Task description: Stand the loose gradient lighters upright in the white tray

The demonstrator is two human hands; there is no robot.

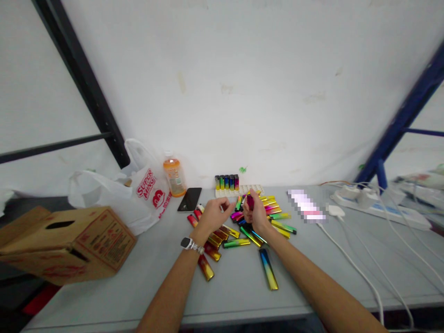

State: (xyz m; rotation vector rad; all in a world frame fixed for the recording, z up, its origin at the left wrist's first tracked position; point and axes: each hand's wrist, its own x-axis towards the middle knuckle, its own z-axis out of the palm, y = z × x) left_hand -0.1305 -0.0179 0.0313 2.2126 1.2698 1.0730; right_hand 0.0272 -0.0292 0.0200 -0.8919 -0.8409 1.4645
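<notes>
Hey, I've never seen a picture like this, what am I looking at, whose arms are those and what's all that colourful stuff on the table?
This is one picture from a camera worn on a person's head, looking down at their own bare arms. The right hand grips a dark pink lighter. The left hand, with a wristwatch on that arm, pinches something too small to identify. Beneath them, on the grey table, lies a pile of colourful lighters. Behind stands a white tray with a few lighters upright. To the left are a phone, an orange drink bottle, a white plastic bag and a cardboard box; to the right, a power strip.
</notes>
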